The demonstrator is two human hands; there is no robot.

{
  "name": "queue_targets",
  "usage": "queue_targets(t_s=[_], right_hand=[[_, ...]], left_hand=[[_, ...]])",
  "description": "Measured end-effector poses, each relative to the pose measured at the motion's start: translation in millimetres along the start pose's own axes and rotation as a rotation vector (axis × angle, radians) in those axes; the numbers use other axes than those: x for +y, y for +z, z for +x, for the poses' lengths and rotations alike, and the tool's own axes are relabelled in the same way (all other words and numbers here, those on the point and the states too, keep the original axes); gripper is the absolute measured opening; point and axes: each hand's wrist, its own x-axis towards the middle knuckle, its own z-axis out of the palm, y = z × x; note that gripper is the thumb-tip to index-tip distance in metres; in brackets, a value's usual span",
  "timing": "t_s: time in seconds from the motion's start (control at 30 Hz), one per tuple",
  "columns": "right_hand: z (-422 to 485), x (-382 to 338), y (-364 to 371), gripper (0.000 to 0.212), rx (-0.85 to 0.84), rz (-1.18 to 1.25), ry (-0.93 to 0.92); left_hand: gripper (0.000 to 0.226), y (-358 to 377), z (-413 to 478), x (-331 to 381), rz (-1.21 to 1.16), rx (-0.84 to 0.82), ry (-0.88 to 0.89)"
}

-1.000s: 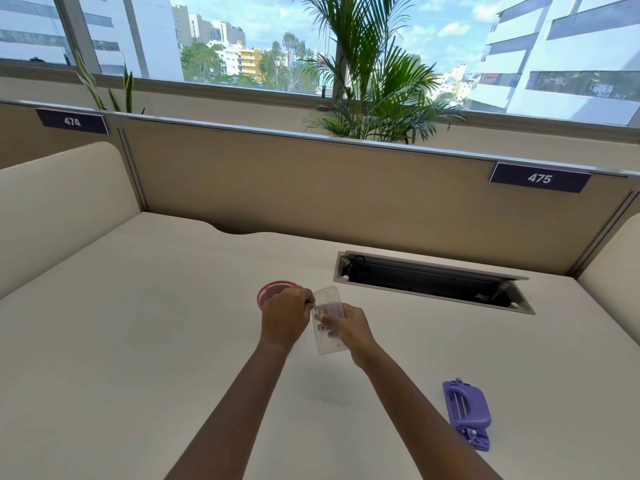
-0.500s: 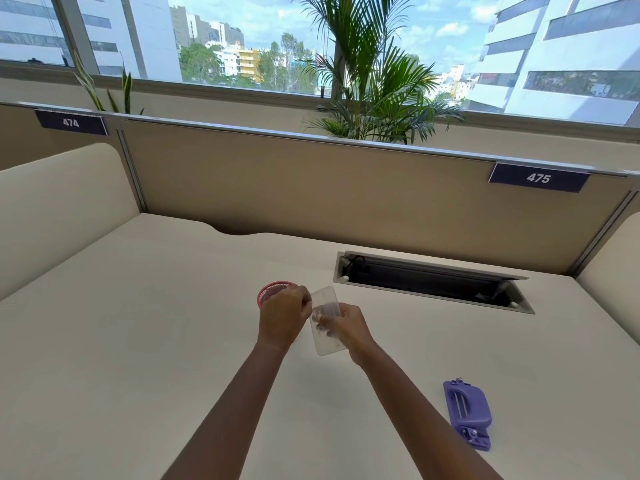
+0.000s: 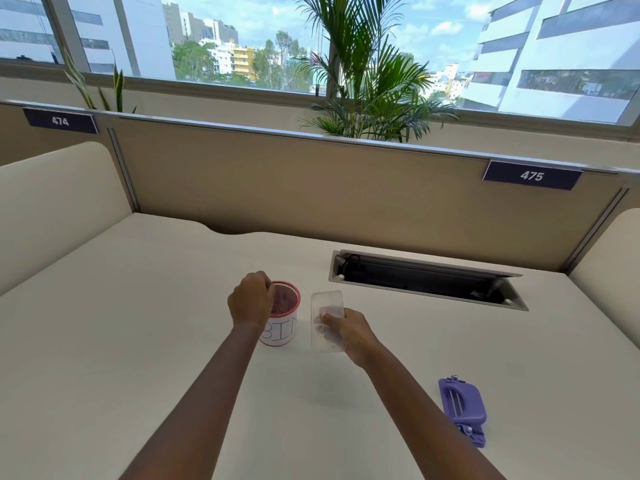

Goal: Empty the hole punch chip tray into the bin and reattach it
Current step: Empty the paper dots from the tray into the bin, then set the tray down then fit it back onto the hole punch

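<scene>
A small red mesh bin [image 3: 284, 306] with a white label reading "BIN" stands mid-desk. My left hand [image 3: 251, 301] grips its left rim. Just right of the bin, my right hand [image 3: 348, 332] holds the clear plastic chip tray [image 3: 327, 318] upright, apart from the bin. The purple hole punch [image 3: 462, 408] lies on the desk at the lower right, well away from both hands.
The pale desk [image 3: 138, 323] is walled by a beige partition [image 3: 311, 188] behind and rounded dividers at both sides. An open cable trough [image 3: 426, 280] is sunk into the desk at the back right. Plants stand behind the partition.
My hands have drawn apart: the right hand carried the chip tray to the right, off the bin, uncovering the bin and its label. The left hand stays at the bin's rim.
</scene>
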Motion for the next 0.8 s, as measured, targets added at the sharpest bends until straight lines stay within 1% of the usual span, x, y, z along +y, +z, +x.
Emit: queue_targets(t_s=[0.23, 0.5, 0.7, 0.8], right_hand=[[0, 0, -15, 0.031, 0.041, 0.122, 0.03], [-2, 15, -44, 0.032, 0.104, 0.148, 0.076], [-5, 30, -73, 0.028, 0.22, 0.062, 0.072], [-5, 40, -84, 0.026, 0.321, -0.034, 0.088]], left_hand=[[0.025, 7, -3, 2, 0.105, -0.016, 0.015], [0.03, 18, -18, 5, 0.116, 0.052, 0.087], [0.024, 23, -32, 7, 0.113, 0.085, 0.163], [0.017, 25, -45, 13, 0.071, 0.152, 0.299]])
